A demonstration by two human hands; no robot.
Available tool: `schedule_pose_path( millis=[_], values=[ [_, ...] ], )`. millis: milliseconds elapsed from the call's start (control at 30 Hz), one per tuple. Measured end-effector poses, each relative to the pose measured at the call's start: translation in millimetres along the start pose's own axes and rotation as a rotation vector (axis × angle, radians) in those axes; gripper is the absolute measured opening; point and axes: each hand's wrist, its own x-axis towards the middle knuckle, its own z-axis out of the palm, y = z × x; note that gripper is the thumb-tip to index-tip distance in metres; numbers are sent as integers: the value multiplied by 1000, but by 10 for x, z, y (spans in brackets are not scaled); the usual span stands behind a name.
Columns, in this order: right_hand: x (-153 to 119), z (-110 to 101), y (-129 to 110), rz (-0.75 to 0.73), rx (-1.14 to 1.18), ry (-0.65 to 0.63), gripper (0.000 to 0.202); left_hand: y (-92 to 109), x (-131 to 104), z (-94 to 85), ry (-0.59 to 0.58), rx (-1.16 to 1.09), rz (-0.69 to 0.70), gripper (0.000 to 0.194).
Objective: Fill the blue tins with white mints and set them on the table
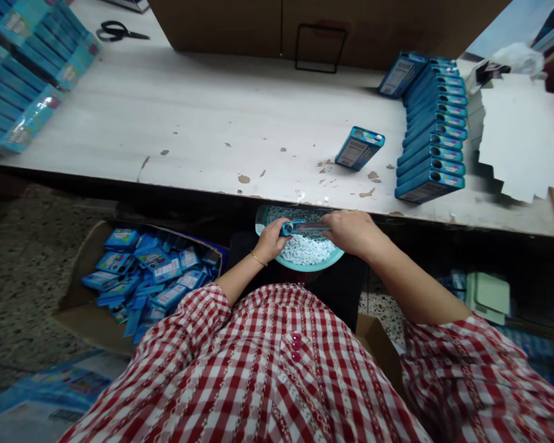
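Note:
My left hand [272, 241] is closed around a small blue box [292, 227], held tilted over a turquoise bowl [311, 266] in my lap. Small white pellets [307, 251] fill much of that bowl. Fingers of my right hand [351, 231] are closed on a narrow, partly see-through scoop-like piece [311, 227], its near end meeting the box's open end; its exact shape is blurred. On the table ahead stands one blue box [359, 149] by itself. To its right, a row of similar blue boxes [433, 138] stands packed together, with dark round openings on top.
An open carton [80, 295] of loose blue boxes sits at lower left. Wrapped packs [32, 67] and black scissors [115, 31] lie on the white table [203, 123] at left. A large cardboard box [240, 27] stands at the back; white card sheets [519, 135] lie right.

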Motion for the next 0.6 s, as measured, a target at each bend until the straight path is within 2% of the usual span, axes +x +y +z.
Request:
schedule_pose_path(
  millis=[67, 167, 267, 367, 467, 533, 600],
  values=[
    [-33, 46, 148, 38, 95, 95, 29, 7, -32, -41, 14, -40, 24, 37],
    [-2, 222, 306, 57, 380, 252, 32, 60, -75, -103, 30, -114, 73, 38],
    [89, 448, 255, -95, 617, 359, 37, 154, -89, -137, 46, -123, 91, 39],
    [136, 592, 92, -241, 675, 385, 45, 276, -66, -140, 41, -113, 75, 35],
    [116, 595, 52, -309, 671, 410, 43, 394, -9, -144, 55, -205, 66, 42],
    [118, 535, 164, -303, 645, 464, 40, 423, 37, -184, 137, -306, 55, 55],
    [171, 448, 373, -239, 628, 550, 36, 367, 66, -280, 268, -421, 23, 65]
  ],
)
